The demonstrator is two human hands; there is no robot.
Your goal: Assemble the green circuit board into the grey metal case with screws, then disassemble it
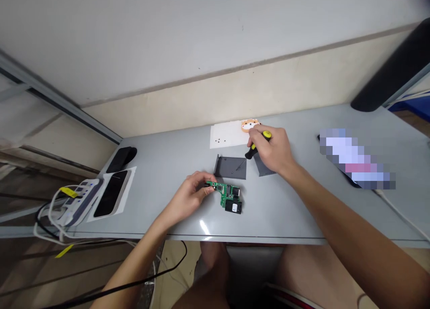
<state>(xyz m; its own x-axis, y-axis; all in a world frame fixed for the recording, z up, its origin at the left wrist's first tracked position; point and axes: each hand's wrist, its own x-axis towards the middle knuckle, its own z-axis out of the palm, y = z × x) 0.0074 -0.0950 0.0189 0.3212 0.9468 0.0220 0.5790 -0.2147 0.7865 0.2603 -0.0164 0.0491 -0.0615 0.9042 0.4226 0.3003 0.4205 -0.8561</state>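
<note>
Pinched by its left end between the thumb and fingers of my left hand [192, 196] is a green circuit board [228, 191], with a black block bearing a white label at its lower right. My right hand [273, 148] grips a yellow-and-black screwdriver [254, 148], its thin shaft slanting down to the left over a dark grey open case half [229, 168]. Another dark grey case part [264, 167] lies under my right hand, partly hidden by it. Behind these, several tiny dark screws [219, 140] rest on a white sheet [231, 140].
An orange animal-faced item [249, 125] sits at the sheet's right edge. A power strip [79, 202], a dark phone [112, 193] on paper and a black object [121, 159] are at left. A cabled device with a blurred screen [356, 159] lies right, near a black cylinder [393, 67].
</note>
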